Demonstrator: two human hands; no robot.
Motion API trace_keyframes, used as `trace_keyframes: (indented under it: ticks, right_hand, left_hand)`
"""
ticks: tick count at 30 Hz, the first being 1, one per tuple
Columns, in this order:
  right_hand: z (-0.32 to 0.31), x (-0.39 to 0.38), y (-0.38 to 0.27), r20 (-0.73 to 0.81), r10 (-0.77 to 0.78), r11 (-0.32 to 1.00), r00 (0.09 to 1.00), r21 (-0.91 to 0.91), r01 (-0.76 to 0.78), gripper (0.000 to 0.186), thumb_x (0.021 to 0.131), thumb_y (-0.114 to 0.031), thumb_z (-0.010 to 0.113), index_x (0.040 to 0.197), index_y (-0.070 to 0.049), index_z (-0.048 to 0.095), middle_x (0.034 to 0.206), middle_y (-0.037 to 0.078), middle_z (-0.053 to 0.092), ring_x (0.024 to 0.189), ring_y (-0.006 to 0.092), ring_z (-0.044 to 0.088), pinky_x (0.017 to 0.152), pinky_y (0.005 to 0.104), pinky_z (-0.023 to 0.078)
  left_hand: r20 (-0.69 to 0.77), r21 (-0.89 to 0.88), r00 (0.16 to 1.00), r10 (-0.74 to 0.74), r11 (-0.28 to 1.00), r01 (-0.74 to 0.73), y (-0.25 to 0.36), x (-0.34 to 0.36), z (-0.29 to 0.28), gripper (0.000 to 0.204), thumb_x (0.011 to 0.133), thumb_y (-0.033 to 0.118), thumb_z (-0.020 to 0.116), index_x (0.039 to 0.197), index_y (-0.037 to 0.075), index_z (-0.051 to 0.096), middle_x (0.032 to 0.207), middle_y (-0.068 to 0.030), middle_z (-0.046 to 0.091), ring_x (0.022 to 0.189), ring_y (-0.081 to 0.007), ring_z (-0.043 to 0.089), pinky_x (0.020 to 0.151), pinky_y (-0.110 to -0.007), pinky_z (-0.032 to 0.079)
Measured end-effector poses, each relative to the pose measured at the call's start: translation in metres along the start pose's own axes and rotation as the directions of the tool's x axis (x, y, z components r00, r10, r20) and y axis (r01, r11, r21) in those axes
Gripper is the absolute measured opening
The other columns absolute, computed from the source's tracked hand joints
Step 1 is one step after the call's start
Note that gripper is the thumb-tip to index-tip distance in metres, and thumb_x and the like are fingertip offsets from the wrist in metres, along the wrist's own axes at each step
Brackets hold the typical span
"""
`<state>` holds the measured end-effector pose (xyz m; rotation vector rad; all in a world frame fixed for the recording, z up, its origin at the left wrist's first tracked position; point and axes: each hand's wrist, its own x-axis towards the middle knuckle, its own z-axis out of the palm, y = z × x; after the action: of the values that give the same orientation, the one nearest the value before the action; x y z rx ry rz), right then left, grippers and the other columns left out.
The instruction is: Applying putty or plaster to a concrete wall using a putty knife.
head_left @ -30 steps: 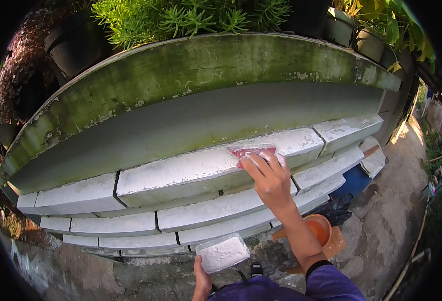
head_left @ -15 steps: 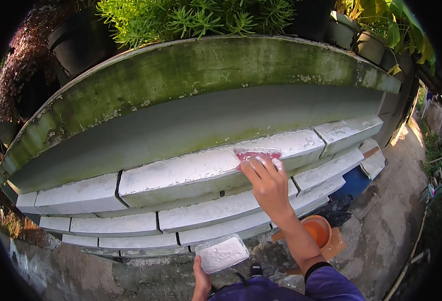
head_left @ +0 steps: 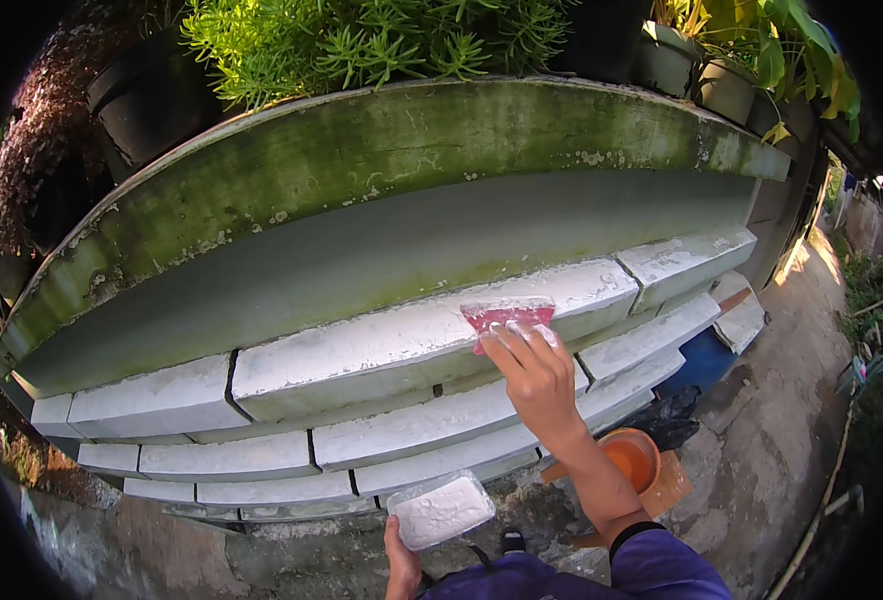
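"Red, that thing in the right hand (head_left: pixel 535 382): a scraper (head_left: pixel 496 318)?"

"Yes, the fingers are curled round its near part, gripping it, with white smears on them. Its broad, whitish edge points away from the person, over the white-coated top of a long block (head_left: pixel 361 345)"

"And the left hand (head_left: pixel 401 560)?"

"Half closed on a clear, shallow container (head_left: pixel 413 489) of white paste (head_left: pixel 446 511). The thumb lies along the left side; I cannot tell how the other fingers sit, since they are hidden"

"So where are both things relative to the hands?"

"The scraper reaches just beyond the right fingertips. The container sits beside the left thumb, nearer the person and well apart from the scraper. An orange bucket (head_left: pixel 635 457) stands on the right, partly hidden by the right forearm"
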<state>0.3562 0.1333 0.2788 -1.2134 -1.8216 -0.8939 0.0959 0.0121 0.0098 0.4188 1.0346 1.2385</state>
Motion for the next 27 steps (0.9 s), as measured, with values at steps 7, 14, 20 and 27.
trace_keyframes:
  ticks: [7, 14, 20, 27]
  right_hand:
    - [-0.014, 0.004, 0.029, -0.162, -0.017, 0.993, 0.987, 0.116, 0.036, 0.028, 0.076, 0.0, 0.068, 0.102, -0.009, 0.075, 0.101, 0.006, 0.073, 0.097, 0.0277, 0.068, 0.09, 0.0431, 0.052]
    - [0.005, -0.006, 0.107, -0.074, 0.034, 0.969, 0.997, 0.248, -0.014, 0.035, 0.074, 0.01, 0.063, 0.102, -0.007, 0.075, 0.102, 0.008, 0.073, 0.1, 0.0283, 0.067, 0.09, 0.0432, 0.051]
    - [-0.029, -0.027, 0.09, -0.06, 0.05, 0.962, 0.997, 0.271, -0.032, 0.033, 0.075, 0.012, 0.061, 0.1, -0.005, 0.075, 0.099, 0.01, 0.074, 0.097, 0.0315, 0.067, 0.087, 0.0434, 0.051]
    - [-0.021, -0.009, 0.119, -0.154, 0.118, 0.963, 0.981, 0.257, -0.075, 0.032, 0.076, 0.012, 0.062, 0.101, -0.004, 0.075, 0.098, 0.011, 0.073, 0.097, 0.0341, 0.067, 0.087, 0.0439, 0.052]
  left_hand:
    - [0.006, 0.069, 1.0, 0.018, 0.997, -0.019, -0.004, 0.004, -0.004, 0.065, 0.101, 0.058, 0.043, 0.142, 0.009, 0.052, 0.138, -0.008, 0.062, 0.128, -0.0264, 0.058, 0.105, -0.045, 0.044]
    - [-0.019, 0.076, 1.0, 0.003, 0.997, -0.002, -0.004, 0.003, 0.004, 0.066, 0.101, 0.058, 0.043, 0.143, 0.008, 0.051, 0.14, -0.0083, 0.06, 0.128, -0.0272, 0.057, 0.105, -0.045, 0.044]
    - [0.022, 0.064, 0.999, 0.027, 0.998, -0.028, -0.01, 0.008, -0.002, 0.065, 0.102, 0.057, 0.042, 0.143, 0.007, 0.051, 0.139, -0.0085, 0.061, 0.129, -0.0268, 0.057, 0.107, -0.044, 0.043]
    - [0.03, 0.09, 1.0, 0.004, 0.996, -0.006, -0.016, 0.012, -0.003, 0.064, 0.102, 0.057, 0.041, 0.142, 0.008, 0.053, 0.138, -0.0083, 0.062, 0.128, -0.0267, 0.058, 0.108, -0.044, 0.043]
